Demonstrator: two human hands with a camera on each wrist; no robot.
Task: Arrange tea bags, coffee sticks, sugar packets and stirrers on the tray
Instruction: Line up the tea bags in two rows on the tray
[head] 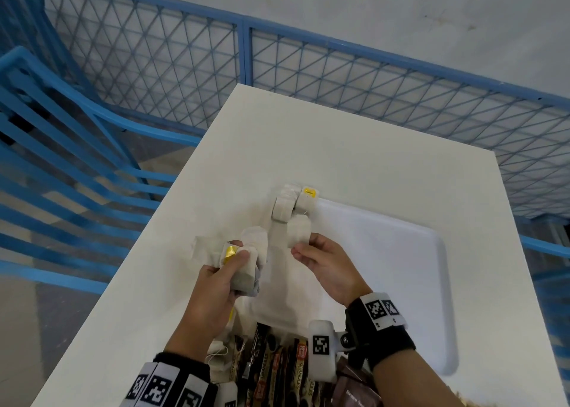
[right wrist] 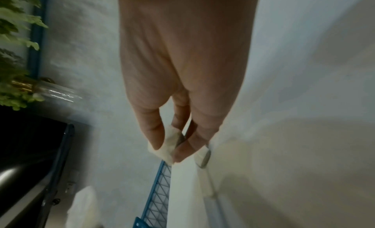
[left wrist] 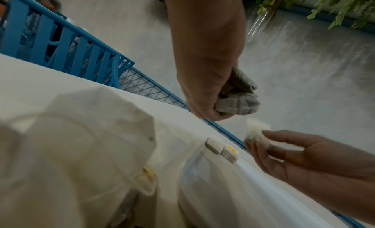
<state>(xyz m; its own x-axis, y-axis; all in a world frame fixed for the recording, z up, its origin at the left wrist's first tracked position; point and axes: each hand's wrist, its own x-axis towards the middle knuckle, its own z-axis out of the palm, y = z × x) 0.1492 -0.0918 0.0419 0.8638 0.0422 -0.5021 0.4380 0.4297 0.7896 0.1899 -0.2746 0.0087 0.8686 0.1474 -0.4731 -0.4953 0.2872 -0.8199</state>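
My left hand (head: 226, 266) grips a bunch of white tea bags (head: 246, 252), one with a yellow tag; the bunch shows grey in the left wrist view (left wrist: 239, 101). My right hand (head: 308, 252) pinches a single tea bag (head: 298, 231) between thumb and fingers, seen close in the right wrist view (right wrist: 170, 143). It hangs above the near-left part of the white tray (head: 401, 252). Several tea bags (head: 293, 203) lie in a row at the tray's far-left corner. Coffee sticks (head: 277, 372) lie in a pile at the table's near edge.
The white table (head: 339, 147) is ringed by a blue mesh fence (head: 370, 76). A blue slatted chair (head: 61, 147) stands to the left. A brown packet (head: 354, 388) lies by the coffee sticks under my right wrist.
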